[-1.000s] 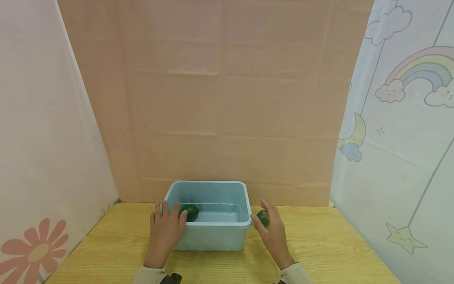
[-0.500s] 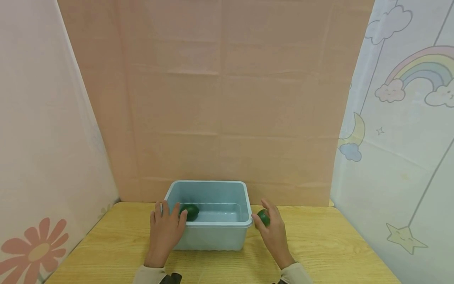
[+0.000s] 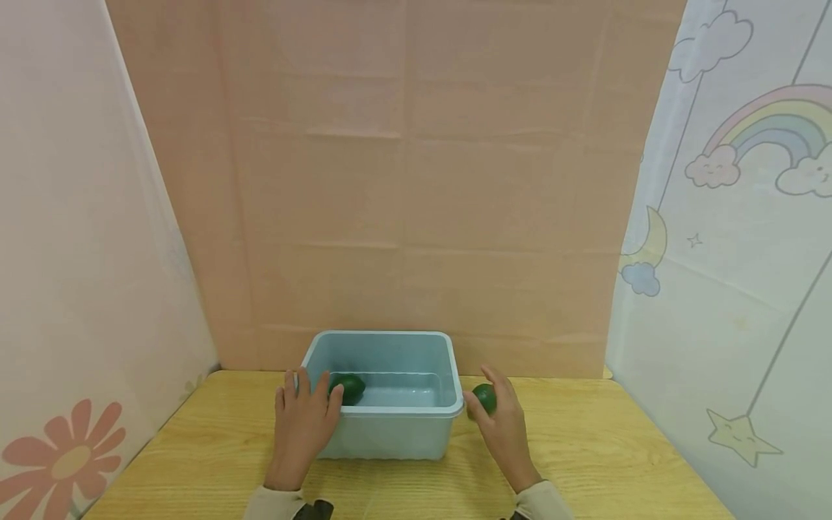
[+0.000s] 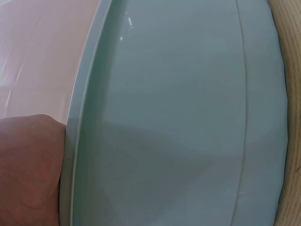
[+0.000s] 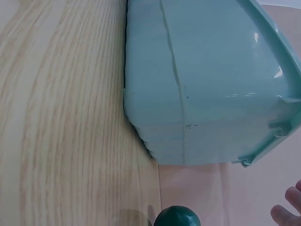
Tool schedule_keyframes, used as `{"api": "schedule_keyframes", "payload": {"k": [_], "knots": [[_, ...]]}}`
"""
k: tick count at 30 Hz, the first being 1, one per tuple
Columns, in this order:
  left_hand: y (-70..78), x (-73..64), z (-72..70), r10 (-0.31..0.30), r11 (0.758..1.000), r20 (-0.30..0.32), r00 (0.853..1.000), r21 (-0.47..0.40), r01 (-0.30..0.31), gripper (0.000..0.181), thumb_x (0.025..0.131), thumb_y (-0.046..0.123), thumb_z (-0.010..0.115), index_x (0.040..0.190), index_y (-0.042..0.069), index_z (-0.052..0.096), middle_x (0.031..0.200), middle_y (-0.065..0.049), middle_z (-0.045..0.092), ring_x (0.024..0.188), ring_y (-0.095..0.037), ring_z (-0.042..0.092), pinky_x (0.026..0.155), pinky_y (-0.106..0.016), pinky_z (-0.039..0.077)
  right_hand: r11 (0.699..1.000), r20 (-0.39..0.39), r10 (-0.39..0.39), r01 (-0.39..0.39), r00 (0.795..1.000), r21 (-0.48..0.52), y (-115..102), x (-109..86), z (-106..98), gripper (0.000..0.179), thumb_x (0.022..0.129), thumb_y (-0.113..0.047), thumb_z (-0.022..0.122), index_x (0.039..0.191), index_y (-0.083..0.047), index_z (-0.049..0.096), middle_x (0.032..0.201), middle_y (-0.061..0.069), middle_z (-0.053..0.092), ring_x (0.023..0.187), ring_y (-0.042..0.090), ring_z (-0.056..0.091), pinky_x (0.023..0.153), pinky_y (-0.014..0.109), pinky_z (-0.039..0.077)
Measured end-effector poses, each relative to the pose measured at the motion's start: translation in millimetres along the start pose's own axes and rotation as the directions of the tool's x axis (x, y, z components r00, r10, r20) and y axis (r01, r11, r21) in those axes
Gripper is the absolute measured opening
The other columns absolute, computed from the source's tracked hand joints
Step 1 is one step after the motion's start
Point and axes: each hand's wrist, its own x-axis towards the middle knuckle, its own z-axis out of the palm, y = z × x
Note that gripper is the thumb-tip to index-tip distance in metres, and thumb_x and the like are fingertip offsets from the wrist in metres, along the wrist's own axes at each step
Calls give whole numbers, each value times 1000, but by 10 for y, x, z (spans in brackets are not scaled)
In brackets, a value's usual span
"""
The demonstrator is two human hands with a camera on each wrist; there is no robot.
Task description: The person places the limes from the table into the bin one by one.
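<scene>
In the head view a pale blue plastic bin [image 3: 390, 433] stands upright on the table. My left hand [image 3: 302, 426] rests on its front left corner, with fingers spread over the rim; part of this hand [image 4: 30, 169] shows against the rim in the left wrist view. A dark green oval fruit [image 3: 352, 388] lies inside, partly behind that hand. Right of the bin, my right hand [image 3: 503, 426] is beside a round dark green fruit [image 3: 484, 397], thumb and fingers apart. In the right wrist view this fruit [image 5: 177, 217] is at the bottom, apart from the visible fingertips [image 5: 284, 215].
The wooden table [image 3: 585, 440] extends to both sides of the bin. A tan cloth backdrop [image 3: 403, 180] hangs behind. White patterned cloths stand at the left [image 3: 97, 217] and right [image 3: 728, 325].
My right hand and the green fruit beside it have shifted very slightly to the right. My left hand, the bin and the fruit inside stay where they were.
</scene>
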Motion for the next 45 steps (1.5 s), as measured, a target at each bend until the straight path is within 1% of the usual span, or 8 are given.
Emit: {"api": "schedule_keyframes", "payload": {"k": [7, 14, 21, 29, 37, 45], "knots": [[3, -5, -6, -3, 1000, -1, 1000, 0, 3, 47, 107, 32, 44, 137, -2, 57, 145, -43, 34, 141, -60, 18, 108, -74, 19, 1000, 3, 9, -9, 1000, 2, 9, -10, 2, 56, 86, -10, 79, 136, 1, 55, 132, 20, 59, 119, 41, 58, 91, 60, 49], [3, -8, 2, 6, 1000, -19, 1000, 5, -6, 46, 106, 32, 45, 136, -2, 58, 144, -42, 37, 140, -60, 21, 108, -74, 20, 1000, 0, 9, -9, 1000, -18, 19, -9, 3, 57, 85, -10, 80, 134, 3, 55, 129, 22, 60, 117, 42, 59, 89, 58, 51], [-8, 0, 15, 4, 1000, -10, 1000, -5, -4, 47, 107, 33, 44, 137, -2, 57, 145, -43, 35, 141, -60, 19, 108, -74, 19, 1000, -7, 8, -8, 1000, -24, 45, -10, 8, 56, 85, -9, 80, 134, 3, 55, 131, 23, 59, 120, 42, 57, 93, 60, 49], [-9, -12, 2, 2, 1000, 5, 1000, 2, -2, 47, 107, 32, 43, 137, -2, 57, 145, -43, 35, 141, -60, 19, 108, -74, 19, 1000, -6, 19, -19, 1000, -22, 62, -21, 18, 56, 85, -9, 80, 134, 3, 55, 133, 24, 58, 123, 44, 54, 95, 61, 47], [-4, -7, 7, 5, 1000, -9, 1000, -4, -5, 48, 107, 33, 43, 137, -1, 57, 145, -43, 35, 141, -60, 19, 108, -74, 19, 999, -10, 26, -26, 1000, -32, 68, -16, 14, 55, 85, -7, 80, 132, 6, 56, 133, 25, 58, 124, 44, 53, 96, 61, 46], [-2, 4, 15, 7, 1000, -13, 1000, -4, -7, 47, 107, 33, 44, 137, -1, 57, 145, -43, 35, 141, -60, 19, 108, -74, 19, 998, 5, 51, -50, 999, -31, 90, -12, 10, 55, 86, -8, 79, 133, 6, 55, 134, 26, 56, 126, 44, 51, 98, 62, 44]]}}
